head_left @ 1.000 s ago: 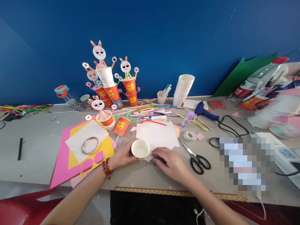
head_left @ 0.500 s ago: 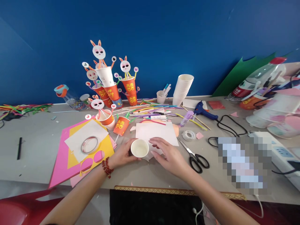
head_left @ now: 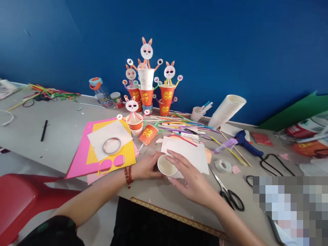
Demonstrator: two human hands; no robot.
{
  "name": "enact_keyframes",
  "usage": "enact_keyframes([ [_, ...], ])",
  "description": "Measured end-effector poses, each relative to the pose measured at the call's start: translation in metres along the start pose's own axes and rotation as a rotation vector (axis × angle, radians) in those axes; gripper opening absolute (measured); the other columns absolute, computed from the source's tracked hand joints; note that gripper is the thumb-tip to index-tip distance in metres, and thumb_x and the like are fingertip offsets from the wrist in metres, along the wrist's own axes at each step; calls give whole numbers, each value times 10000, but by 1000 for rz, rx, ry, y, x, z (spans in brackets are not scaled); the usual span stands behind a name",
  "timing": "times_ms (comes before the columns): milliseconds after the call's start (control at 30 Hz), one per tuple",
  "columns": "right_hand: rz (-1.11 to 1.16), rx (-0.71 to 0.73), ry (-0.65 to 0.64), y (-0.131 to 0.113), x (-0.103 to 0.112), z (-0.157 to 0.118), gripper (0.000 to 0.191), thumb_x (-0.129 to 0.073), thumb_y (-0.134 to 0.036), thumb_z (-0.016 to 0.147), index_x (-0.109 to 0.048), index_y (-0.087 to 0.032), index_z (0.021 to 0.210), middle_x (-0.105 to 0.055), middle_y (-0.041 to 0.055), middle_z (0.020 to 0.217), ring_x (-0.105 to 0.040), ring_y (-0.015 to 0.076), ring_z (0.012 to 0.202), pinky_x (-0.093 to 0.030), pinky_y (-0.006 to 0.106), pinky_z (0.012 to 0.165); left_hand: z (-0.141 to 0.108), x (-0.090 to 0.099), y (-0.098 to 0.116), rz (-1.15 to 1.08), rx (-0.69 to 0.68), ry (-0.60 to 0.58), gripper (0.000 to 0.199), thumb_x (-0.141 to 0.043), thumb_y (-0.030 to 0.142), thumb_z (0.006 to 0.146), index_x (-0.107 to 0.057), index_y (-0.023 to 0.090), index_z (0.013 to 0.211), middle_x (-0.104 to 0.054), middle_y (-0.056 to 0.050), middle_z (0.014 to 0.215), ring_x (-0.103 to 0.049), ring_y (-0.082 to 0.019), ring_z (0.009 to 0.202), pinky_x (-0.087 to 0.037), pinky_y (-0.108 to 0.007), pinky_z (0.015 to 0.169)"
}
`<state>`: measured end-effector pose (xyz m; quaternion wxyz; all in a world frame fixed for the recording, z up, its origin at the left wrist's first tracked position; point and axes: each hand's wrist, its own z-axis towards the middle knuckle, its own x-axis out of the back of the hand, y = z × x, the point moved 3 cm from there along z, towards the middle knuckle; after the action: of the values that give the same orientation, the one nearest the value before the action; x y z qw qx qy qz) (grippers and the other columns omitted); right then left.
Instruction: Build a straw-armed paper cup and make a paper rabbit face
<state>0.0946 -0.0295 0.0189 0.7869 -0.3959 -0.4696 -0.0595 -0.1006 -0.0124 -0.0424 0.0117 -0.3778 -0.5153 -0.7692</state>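
One white paper cup (head_left: 166,167), head view: held mouth-up in the left hand (head_left: 146,168), near a white sheet (head_left: 193,153). Right hand (head_left: 191,177): fingers parted about the rim; contact cannot be told. Judged light, easily crushed; best gripped gently at mid-wall.

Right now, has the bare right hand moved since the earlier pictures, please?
Yes, the right hand moved left, away from the black-handled metal scissors, toward the white paper cup.

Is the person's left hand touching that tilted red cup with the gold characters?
Apart. The head view shows a strip of grey tabletop between the left hand and the red cup beyond it.
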Motion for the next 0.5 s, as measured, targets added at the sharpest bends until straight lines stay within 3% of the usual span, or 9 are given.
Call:
enact_keyframes([
  [167,23,-12,-34,4,-7,5,594,-585,-229,907,-403,-256,1472,-424,108,1539,-408,287,1411,-433,492,1116,0,-2,-1,9,-8,8,645,-741,388,794,-448,188,1334,-585,-148,1299,-562,-311,1200,-480,-449,1007],
  [400,70,-49,-95,20,-17,-3,859,-590,-139,848,-146,-270,1572,-304,98,1604,-296,263,1475,-329,485,1183,1,-2,-3,4,7,-23,657,-765,411,775,-475,174,1315,-589,-151,1291,-561,-317,1186,-481,-449,994],
  [500,115,-108,-106,33,-22,-9,910,-608,-117,814,-134,-292,1572,-325,100,1595,-329,274,1459,-352,482,1164,1,0,-1,-11,18,-29,657,-758,451,777,-479,189,1311,-591,-138,1281,-563,-326,1178,-482,-461,986],
])
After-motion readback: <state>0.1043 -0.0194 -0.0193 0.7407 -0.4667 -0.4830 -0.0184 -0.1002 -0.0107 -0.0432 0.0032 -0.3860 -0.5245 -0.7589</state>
